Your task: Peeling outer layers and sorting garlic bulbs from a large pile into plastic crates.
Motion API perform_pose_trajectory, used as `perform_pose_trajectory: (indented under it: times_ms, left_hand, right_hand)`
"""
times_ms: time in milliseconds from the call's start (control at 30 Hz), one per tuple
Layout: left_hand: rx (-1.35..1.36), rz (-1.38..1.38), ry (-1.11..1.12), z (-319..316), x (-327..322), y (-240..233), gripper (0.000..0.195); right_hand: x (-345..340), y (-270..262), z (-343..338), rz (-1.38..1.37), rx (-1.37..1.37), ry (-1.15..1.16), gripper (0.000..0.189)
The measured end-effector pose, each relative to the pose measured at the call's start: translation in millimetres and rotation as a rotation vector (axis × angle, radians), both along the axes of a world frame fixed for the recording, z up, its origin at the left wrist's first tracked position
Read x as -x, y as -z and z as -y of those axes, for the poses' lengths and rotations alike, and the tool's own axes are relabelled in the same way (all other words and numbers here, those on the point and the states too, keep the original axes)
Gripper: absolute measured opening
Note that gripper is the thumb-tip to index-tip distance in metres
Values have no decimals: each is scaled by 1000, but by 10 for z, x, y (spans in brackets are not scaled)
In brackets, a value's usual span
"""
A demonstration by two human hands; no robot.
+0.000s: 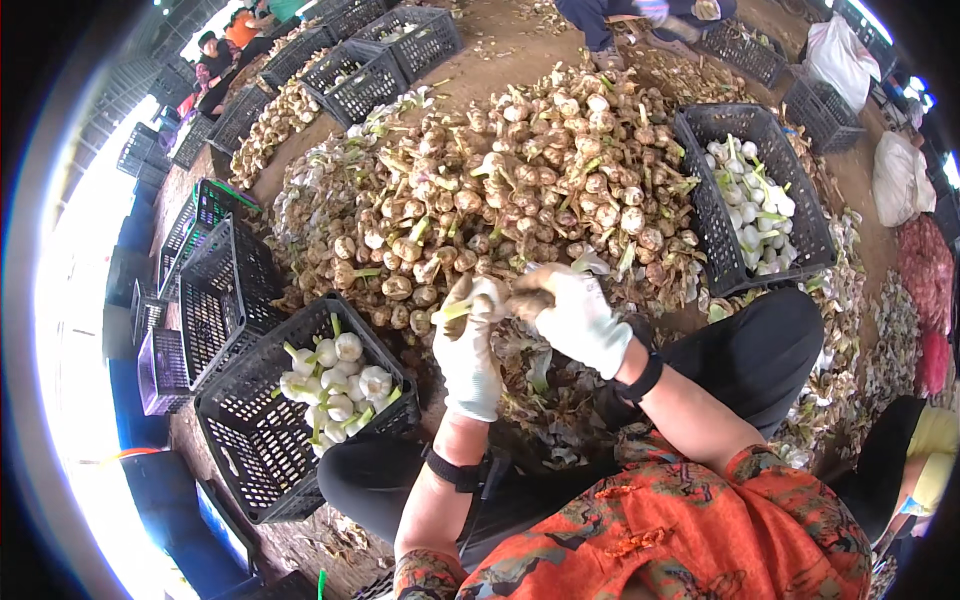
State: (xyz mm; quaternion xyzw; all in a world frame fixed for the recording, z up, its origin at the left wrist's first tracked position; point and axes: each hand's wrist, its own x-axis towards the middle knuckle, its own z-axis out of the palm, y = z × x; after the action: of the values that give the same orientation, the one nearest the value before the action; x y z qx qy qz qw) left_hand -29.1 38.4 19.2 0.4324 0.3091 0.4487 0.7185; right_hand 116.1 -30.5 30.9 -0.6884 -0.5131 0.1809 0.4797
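Observation:
Both my hands wear white knit gloves with dirt-darkened fingers. My left hand (470, 352) holds a garlic bulb (489, 288), mostly covered by the fingers; its pale green stem (453, 310) pokes out to the left. Close against the bulb's right side is my right hand (577, 315), its fingers curled and blurred, so I cannot tell whether they grip its skin. Just beyond the hands lies a big heap of unpeeled, soil-stained garlic (517, 187). Peeled white garlic bulbs (341, 386) fill part of the black plastic crate (255, 427) by my left knee.
Another black crate (694, 202) of peeled garlic (754, 210) stands to the right of the heap. Stacked crates (217, 300) line the left side. Loose husks (551, 382) cover the ground between my legs. Other people (217, 64) sit at the far left; another person's legs (589, 26) are beyond the heap.

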Motion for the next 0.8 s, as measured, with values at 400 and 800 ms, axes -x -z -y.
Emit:
perform_pose_trajectory:
  times_ms: [400,800]
  left_hand:
    - [-102,-114,16,60,-110,150,35]
    - [-71,22,79,56,-107,104,39]
  right_hand:
    - [-55,299,-5,259,-78,112,19]
    - [-178,166,15,-51,126,111,19]
